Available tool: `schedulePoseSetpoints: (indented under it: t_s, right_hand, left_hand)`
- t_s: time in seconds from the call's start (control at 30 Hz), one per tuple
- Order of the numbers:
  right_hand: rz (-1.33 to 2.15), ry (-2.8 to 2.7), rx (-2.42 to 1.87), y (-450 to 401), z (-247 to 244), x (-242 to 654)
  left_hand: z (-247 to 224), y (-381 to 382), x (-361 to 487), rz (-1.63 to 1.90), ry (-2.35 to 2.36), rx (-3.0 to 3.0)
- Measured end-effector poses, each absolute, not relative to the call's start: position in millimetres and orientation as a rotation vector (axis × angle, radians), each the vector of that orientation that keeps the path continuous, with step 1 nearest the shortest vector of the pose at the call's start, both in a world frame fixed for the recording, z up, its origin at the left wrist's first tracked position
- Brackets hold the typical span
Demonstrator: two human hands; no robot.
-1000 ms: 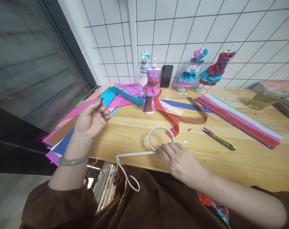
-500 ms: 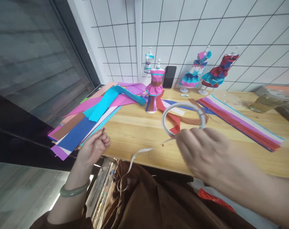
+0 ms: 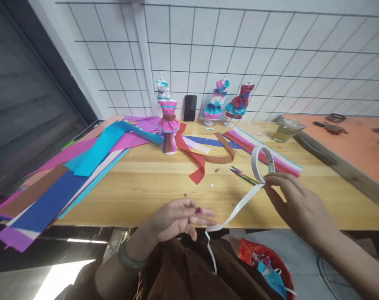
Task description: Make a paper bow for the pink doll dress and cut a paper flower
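My right hand [image 3: 294, 198] pinches the lower edge of a roll of white tape [image 3: 256, 164], held upright above the table's right part. From the roll a loose strip of tape [image 3: 239, 208] runs down to the left, past my left fingertips, and dangles before the brown clothing. My left hand [image 3: 176, 218] is at the table's front edge, palm turned up. A tiny pink piece [image 3: 199, 210] shows at its thumb and index tips, while the other fingers are stretched loosely near the strip. Whether they touch it I cannot tell.
Coloured paper strips [image 3: 98, 146] lie at left, more at right. Small dress forms [image 3: 169, 116] in paper dresses and a phone [image 3: 190, 108] stand by the tiled wall. Pencils [image 3: 242, 176] lie behind the tape. A cup [image 3: 286, 131] is at right; a red-lined bin [image 3: 283, 266] below.
My view has turned right. My left hand has come in from the left toward the tape strip, its other fingers uncurling. The roll now stands upright in my right hand's fingertips.
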State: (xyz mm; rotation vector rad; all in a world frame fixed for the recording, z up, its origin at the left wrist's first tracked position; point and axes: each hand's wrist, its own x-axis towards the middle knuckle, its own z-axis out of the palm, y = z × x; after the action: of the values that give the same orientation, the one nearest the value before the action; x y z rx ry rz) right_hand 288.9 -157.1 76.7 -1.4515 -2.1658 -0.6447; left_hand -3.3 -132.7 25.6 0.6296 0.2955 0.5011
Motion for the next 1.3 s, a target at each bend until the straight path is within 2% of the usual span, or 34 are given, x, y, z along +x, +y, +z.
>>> schedulePoseSetpoints:
  t_s: [0.17,0.3,0.57,0.8,1.1,1.3]
  right_hand:
    - [-0.507,-2.051,-1.567,-158.6,53.3,323.0]
    - [-0.451,-1.987,-1.612,-150.3,32.4,344.3]
    - [-0.299,-2.05,-1.699,-104.8,5.9,363.4]
    - [-0.16,-2.031,-1.72,-62.7,-2.5,364.4]
    - [-0.292,-2.101,-1.791,-82.0,4.2,347.9]
    - [-0.399,-2.36,-1.751,-98.2,1.9,327.3]
  left_hand:
    - [20.8,-135.8,35.9,0.219,0.145,0.696]
    - [23.2,-125.6,36.3,0.14,0.161,0.734]
    - [35.3,-72.4,27.2,0.383,0.458,0.91]
    - [16.0,-33.6,46.0,0.442,0.65,1.31]
    - [2.0,-33.1,45.0,0.563,0.757,1.415]
    - [-0.3,-34.3,41.0,0.671,0.818,1.431]
